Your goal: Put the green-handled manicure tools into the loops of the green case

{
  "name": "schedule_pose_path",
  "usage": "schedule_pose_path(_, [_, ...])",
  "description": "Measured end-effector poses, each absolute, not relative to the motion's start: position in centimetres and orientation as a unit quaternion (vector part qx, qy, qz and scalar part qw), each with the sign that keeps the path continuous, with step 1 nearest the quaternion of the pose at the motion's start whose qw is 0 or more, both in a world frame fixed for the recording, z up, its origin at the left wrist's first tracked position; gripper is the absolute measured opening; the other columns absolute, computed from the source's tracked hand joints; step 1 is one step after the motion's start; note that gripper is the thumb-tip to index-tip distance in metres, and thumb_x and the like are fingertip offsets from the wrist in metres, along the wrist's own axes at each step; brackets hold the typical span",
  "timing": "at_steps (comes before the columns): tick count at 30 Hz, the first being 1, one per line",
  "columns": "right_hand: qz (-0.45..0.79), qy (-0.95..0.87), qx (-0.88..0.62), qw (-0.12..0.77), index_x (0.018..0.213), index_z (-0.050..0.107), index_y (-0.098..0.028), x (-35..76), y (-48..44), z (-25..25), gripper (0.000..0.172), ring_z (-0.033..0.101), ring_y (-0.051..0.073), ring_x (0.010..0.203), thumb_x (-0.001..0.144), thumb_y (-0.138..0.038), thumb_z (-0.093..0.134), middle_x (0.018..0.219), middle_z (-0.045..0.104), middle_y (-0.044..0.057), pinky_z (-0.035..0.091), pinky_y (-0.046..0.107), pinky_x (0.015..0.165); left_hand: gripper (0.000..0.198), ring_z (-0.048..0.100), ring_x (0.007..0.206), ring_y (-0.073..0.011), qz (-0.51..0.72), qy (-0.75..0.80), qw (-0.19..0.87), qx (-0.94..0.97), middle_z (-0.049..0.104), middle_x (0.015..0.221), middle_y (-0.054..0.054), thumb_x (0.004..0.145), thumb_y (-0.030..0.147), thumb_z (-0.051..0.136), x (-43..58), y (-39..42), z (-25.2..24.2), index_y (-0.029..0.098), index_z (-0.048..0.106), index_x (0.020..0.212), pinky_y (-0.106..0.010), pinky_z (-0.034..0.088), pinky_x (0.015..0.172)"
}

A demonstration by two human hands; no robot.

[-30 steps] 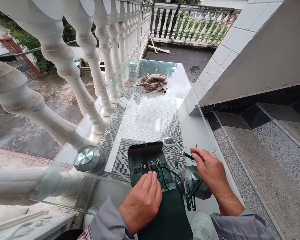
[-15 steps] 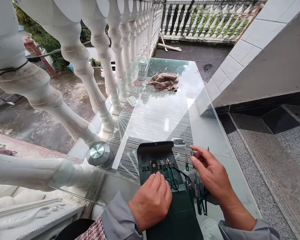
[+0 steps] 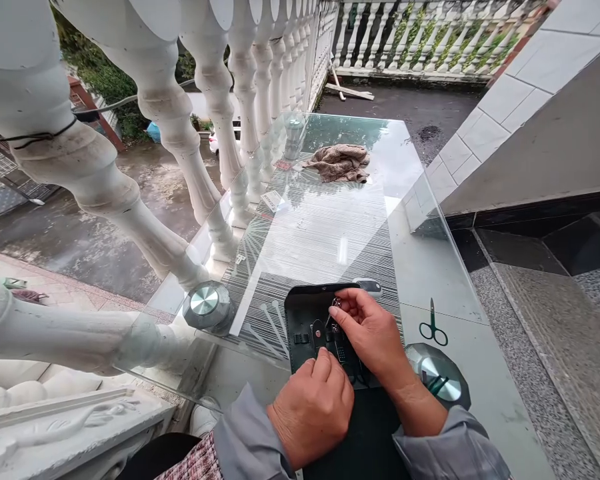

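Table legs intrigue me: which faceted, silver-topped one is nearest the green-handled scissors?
The rightmost faceted, silver-topped leg, near those scissors; other legs stand farther left.

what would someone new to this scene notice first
Likely the left hand and right hand, close together at the open case low in view, the right holding a small metal tool. Then the scissors on the table, right of the case, and the crumpled cloth near the table's far end.

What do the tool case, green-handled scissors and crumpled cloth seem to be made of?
Tool case: perhaps leather or imitation leather, given its dark, faintly shiny surface. Scissors: probably metal, with thin, pointed blades; the green handles look coated. Cloth: likely terry, matte and nubby.
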State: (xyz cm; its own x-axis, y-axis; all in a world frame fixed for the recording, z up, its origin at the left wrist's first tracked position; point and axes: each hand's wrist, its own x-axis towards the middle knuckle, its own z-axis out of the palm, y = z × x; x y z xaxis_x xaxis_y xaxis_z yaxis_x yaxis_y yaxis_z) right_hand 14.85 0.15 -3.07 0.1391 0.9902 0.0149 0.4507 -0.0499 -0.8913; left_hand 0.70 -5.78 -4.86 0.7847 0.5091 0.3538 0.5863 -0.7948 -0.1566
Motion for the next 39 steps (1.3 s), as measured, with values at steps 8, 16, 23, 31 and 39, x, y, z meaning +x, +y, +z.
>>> schedule_pose_path(8, [0.329, -0.620, -0.657, 0.275, 0.083, 0.057, -0.021, 14.9, 1.8, -2.8, 0.014, 0.054, 0.014, 0.059, 0.073, -0.031, 0.056, 0.063, 0.059, -0.002, 0.041, 0.029, 0.060, 0.031, 0.060, 0.098, -0.0268, -0.133, -0.298, 0.120, -0.938, 0.062, 0.103, -0.019, 0.088, 0.014, 0.035, 0.8, -5.7, -4.9, 0.003, 0.057, 0.106, -0.033, 0.050, 0.073])
schedule_pose_path(16, [0.324, -0.670, -0.639, 0.191, 0.082, 0.055, -0.022, 14.9, 3.2, -2.0, 0.010, 0.056, 0.014, 0.066, 0.071, -0.023, 0.055, 0.069, 0.061, -0.001, 0.039, 0.027, 0.062, 0.031, 0.061, 0.096, -0.0260, -0.145, -0.309, 0.123, -0.932, 0.063, 0.101, -0.018, 0.087, 0.011, 0.033, 0.7, -5.8, -4.7, 0.003, 0.058, 0.105, -0.032, 0.050, 0.073])
schedule_pose_path(23, [0.304, -0.694, -0.636, 0.144, 0.076, 0.051, -0.022, 14.7, 3.9, -1.6, 0.010, 0.051, 0.012, 0.061, 0.069, -0.018, 0.056, 0.063, 0.058, -0.003, 0.035, 0.025, 0.058, 0.032, 0.061, 0.096, -0.0266, -0.169, -0.317, 0.109, -0.927, 0.063, 0.100, -0.017, 0.086, 0.010, 0.033, 0.8, -5.7, -4.6, 0.003, 0.059, 0.104, -0.032, 0.051, 0.074])
schedule_pose_path(31, [0.426, -0.671, -0.568, 0.214, 0.085, 0.053, -0.021, 15.9, 4.4, -2.8, 0.018, 0.049, 0.011, 0.060, 0.068, -0.021, 0.059, 0.064, 0.053, -0.005, 0.040, 0.024, 0.059, 0.032, 0.061, 0.096, -0.0264, -0.164, -0.316, 0.112, -0.928, 0.064, 0.100, -0.017, 0.087, 0.010, 0.033, 0.7, -5.8, -4.4, 0.003, 0.060, 0.103, -0.031, 0.051, 0.073])
schedule_pose_path(39, [0.377, -0.729, -0.558, 0.126, 0.080, 0.055, -0.021, 15.6, 5.0, -1.3, 0.012, 0.050, 0.011, 0.062, 0.069, -0.016, 0.057, 0.065, 0.056, -0.003, 0.036, 0.024, 0.058, 0.032, 0.059, 0.100, -0.0267, -0.125, -0.311, 0.122, -0.934, 0.062, 0.105, -0.019, 0.088, 0.011, 0.034, 0.7, -6.0, -4.8, 0.002, 0.056, 0.108, -0.033, 0.049, 0.077])
